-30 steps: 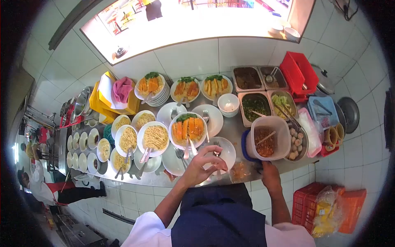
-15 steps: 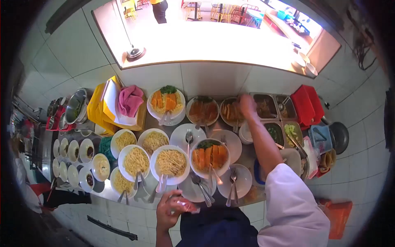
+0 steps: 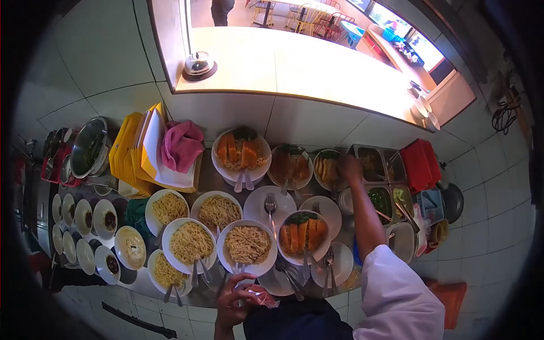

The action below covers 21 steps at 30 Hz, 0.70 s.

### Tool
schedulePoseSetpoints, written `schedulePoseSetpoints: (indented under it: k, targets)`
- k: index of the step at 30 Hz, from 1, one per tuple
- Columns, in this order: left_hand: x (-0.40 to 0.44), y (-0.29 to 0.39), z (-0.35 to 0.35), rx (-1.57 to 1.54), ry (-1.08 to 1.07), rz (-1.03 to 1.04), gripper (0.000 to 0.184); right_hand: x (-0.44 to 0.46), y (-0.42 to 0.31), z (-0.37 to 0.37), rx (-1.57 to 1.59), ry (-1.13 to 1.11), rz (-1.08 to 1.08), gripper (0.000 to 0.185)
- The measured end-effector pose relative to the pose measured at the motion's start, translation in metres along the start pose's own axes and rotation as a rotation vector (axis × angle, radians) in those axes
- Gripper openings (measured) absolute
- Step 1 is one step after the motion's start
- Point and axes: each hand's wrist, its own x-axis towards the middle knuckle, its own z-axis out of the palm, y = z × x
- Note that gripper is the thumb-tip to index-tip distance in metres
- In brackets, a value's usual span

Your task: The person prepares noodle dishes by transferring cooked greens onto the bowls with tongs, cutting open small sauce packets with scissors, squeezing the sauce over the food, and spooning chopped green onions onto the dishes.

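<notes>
Near the counter's front edge, my left hand [image 3: 235, 298] is closed around a small red, clear-plastic packet [image 3: 262, 296]. My right hand [image 3: 349, 168] reaches to the back, at the right side of a bowl of sliced, browned food [image 3: 326, 169]; its fingers are dark and partly hidden, so what they grip cannot be told. Just left of that bowl sits another bowl with browned slices [image 3: 290, 168]. Closer to me is a bowl of noodles topped with orange-brown cutlet slices and greens [image 3: 304, 237], a spoon leaning in it. A similar cutlet bowl [image 3: 242, 156] stands further back.
Several noodle bowls [image 3: 247, 245] with cutlery crowd the middle. Small sauce bowls [image 3: 105, 219] line the left. Metal trays of greens [image 3: 379, 202] and a red container [image 3: 420, 164] stand right. A pink cloth [image 3: 182, 145] lies on yellow packs [image 3: 127, 153]. A serving ledge [image 3: 294, 65] runs behind.
The view has shifted, so the counter sits lower and tilts differently. My right hand stays at the bowl of slices, and my left hand still holds the packet.
</notes>
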Motion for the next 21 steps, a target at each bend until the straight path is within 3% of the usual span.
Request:
schedulePoseSetpoints:
  k: [2, 3, 5, 9, 11, 14, 21]
  targets:
    - [0.006, 0.002, -0.003, -0.007, -0.019, 0.025, 0.021, -0.015, -0.023, -0.025, 0.193, 0.116, 0.189, 0.029]
    - [0.008, 0.003, -0.005, -0.009, -0.037, 0.041, 0.021, -0.019, -0.027, -0.026, 0.188, 0.119, 0.181, 0.029]
    - [0.006, 0.003, -0.008, -0.025, -0.026, 0.032, 0.020, -0.027, -0.038, -0.027, 0.147, 0.331, 0.105, 0.026]
    - [0.007, 0.006, -0.016, 0.003, -0.012, 0.045, 0.018, -0.021, -0.061, -0.030, 0.321, 0.201, 0.111, 0.024]
    - [0.005, 0.000, -0.021, 0.022, -0.015, 0.057, 0.019, -0.008, -0.055, -0.010, 0.077, 0.067, 0.104, 0.029]
    - [0.003, 0.004, -0.021, -0.010, 0.017, 0.042, 0.016, -0.018, -0.070, -0.044, 0.303, 0.068, 0.261, 0.025]
    - [0.001, 0.005, -0.025, -0.024, 0.024, 0.059, 0.019, -0.018, -0.040, -0.029, 0.215, 0.132, 0.232, 0.025]
